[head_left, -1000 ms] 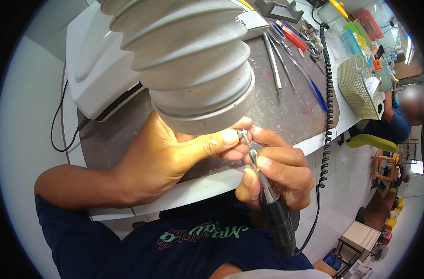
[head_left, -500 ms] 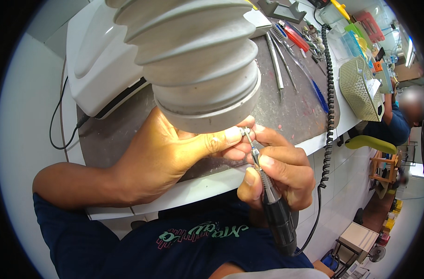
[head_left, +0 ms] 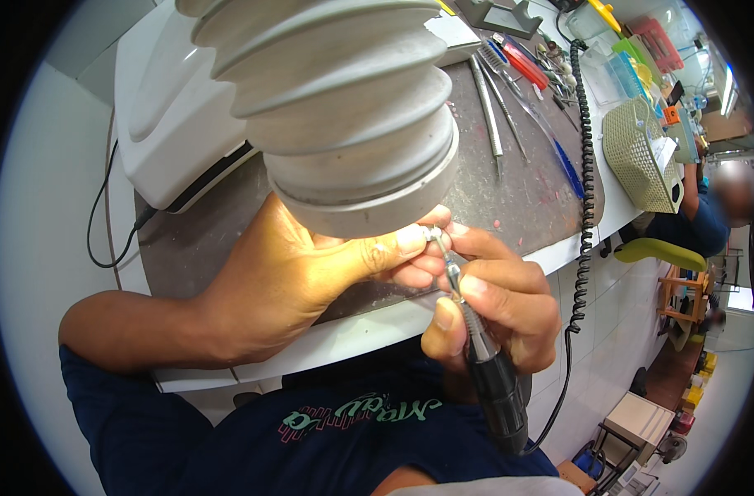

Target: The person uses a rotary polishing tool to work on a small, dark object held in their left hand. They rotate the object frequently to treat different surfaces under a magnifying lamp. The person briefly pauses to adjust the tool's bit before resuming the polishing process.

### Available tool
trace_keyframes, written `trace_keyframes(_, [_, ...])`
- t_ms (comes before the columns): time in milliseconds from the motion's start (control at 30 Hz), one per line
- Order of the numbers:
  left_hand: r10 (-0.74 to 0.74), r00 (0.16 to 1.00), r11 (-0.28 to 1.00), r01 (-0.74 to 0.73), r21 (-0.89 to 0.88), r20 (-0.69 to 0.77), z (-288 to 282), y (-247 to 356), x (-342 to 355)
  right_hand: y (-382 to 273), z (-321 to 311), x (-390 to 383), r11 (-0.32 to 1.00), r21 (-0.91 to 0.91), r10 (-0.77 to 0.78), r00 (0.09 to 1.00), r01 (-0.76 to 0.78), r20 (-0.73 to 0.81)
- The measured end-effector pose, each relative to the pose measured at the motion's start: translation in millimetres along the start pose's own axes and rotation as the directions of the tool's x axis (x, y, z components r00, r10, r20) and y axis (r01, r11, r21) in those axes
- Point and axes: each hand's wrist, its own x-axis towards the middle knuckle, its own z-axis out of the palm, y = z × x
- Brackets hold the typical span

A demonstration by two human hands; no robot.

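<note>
My right hand (head_left: 509,306) is closed in a pen grip around a black and silver rotary handpiece (head_left: 494,380). The handpiece's thin tip points up and left, at a small shiny metal piece (head_left: 431,235). Between thumb and fingers, my left hand (head_left: 311,264) pinches that piece; its exact kind is too small to make out. Tip and piece appear to touch. Just above my hands hangs the round mouth of a ribbed grey hose (head_left: 360,194), which hides part of my left fingers. A coiled black cord (head_left: 586,165) runs down on the right.
A white machine (head_left: 182,107) stands at the left on the dark work mat (head_left: 195,244). Beyond the hose lie metal hand tools (head_left: 488,116), a blue-bristled brush (head_left: 569,169) and a red-handled tool (head_left: 526,66). A woven basket (head_left: 637,157) sits at the right, near another person (head_left: 708,215).
The hose and white machine sit slightly further left in the picture. The handpiece tip has shifted a little against the small metal piece; both grips look the same.
</note>
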Motion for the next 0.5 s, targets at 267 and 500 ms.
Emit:
trace_keyframes(267, [-0.018,1.0,1.0,0.018,-0.008,-0.02,0.7,1.4,0.0,1.7,1.2,0.0,1.0,0.011,-0.003,1.0,0.003,-0.007])
trace_keyframes(500, [-0.046,0.999,0.999,0.046,0.003,-0.005,-1.6,2.0,-0.5,-0.6,1.4,1.0,1.0,0.001,0.008,1.0,-0.008,-0.009])
